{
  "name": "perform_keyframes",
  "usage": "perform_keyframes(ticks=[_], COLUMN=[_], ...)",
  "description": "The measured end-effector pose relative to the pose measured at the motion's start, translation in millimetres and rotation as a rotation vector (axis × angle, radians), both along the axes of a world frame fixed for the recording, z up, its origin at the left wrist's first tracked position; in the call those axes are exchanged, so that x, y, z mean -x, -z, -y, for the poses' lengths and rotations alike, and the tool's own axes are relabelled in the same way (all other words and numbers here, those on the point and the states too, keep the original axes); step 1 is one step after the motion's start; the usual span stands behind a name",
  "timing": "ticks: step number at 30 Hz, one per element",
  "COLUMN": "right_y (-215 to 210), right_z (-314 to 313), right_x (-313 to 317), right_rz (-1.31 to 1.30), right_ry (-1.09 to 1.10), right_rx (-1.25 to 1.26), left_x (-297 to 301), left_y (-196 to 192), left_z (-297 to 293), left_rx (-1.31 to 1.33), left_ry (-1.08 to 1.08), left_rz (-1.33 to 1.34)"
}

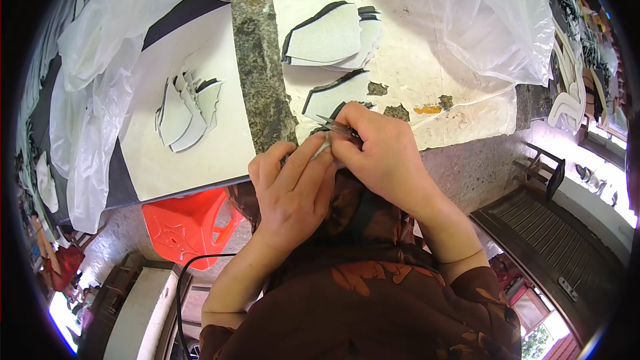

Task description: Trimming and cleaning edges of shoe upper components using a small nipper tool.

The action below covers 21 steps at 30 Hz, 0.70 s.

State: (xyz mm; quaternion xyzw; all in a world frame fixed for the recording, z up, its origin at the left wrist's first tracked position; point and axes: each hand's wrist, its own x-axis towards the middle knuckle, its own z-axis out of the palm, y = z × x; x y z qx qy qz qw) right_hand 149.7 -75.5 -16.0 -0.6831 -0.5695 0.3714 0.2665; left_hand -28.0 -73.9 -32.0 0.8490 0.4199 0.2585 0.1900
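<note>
We're looking down on a speckled granite desk (pixel 257 60) in a crowded workshop, cream paper sheets (pixel 407 47) spread over the stone and crumpled clear plastic bags (pixel 493 20) piled at the far right corner, more plastic (pixel 93 47) draped down the left side. Both hands meet at the near edge of the desk. The right hand (pixel 380 157) is curled tight around a small pair of snips (pixel 339 128), the thin metal blades poking out to the left past the knuckles. The left hand (pixel 293 187) comes in from below, fingers close together and pinching a small pale cut piece (pixel 323 149) that sits right under those blades; most of it is hidden between the two hands. Just beyond the snips lies another white piece with a black edge (pixel 335 95), flat on the paper. Farther back, a fanned stack of the same white, black-backed pieces (pixel 330 37). Off to the left, on a separate cream board (pixel 200 153), a second fanned stack (pixel 187 110) rests. Below the desk edge there's an orange plastic stool (pixel 190 223) on the floor, a black cable (pixel 193 273) looping past it, and the person's brown patterned sleeves (pixel 373 293) filling the foreground.
</note>
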Motion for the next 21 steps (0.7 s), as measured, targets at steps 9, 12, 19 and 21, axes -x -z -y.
perform_keyframes(ticks=[9,12,19,21], right_y=[-18.6,-15.3,-18.8,-18.2], right_z=[-5.0,-6.4,-9.8,-10.2], right_x=[-19.5,-26.8,-30.8,-31.0], right_rz=[0.06,0.081,0.109,0.135], right_ry=[-0.032,-0.089,-0.13,-0.138], right_rx=[0.08,0.077,0.076,0.066], left_x=[-1.7,-2.2,-5.5,-5.1], left_y=[11.0,11.9,8.0,9.0], left_z=[-1.4,-1.4,-2.7,-2.5], left_rx=[-0.048,-0.049,-0.028,-0.028], left_ry=[-0.004,-0.007,-0.035,-0.033], left_rz=[0.003,0.007,-0.011,-0.016])
